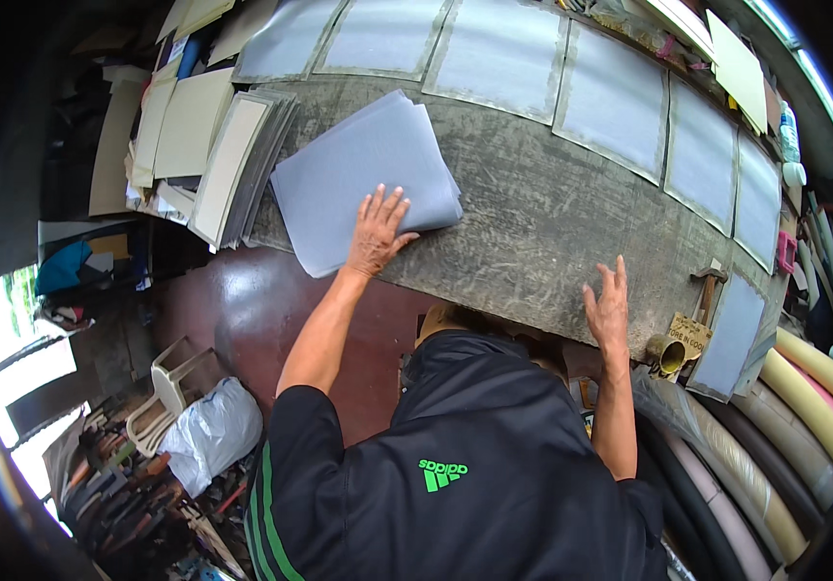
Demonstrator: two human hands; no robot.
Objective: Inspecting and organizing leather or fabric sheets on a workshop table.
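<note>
My left hand point(378, 232) lies with spread fingers on the near right part of a loose stack of bluish-grey sheets point(339, 165). The stack is fanned unevenly, and its near corner sticks out past the edge of the worn dark worktable point(513, 223). Over the table's near right side, my right hand point(608, 308) is raised with its fingers apart, holding nothing. To its right are a hammer point(706, 295), a brass-coloured cylinder point(666, 354) and a piece of printed cardboard point(690, 334).
Similar grey sheets point(499, 58) lie in a row along the table's far side, and another sheet point(731, 334) lies at the right end. A pile of stiff boards point(232, 169) stands at the left. Rolled material point(803, 407) crowds the right; a plastic chair point(169, 392) is at lower left.
</note>
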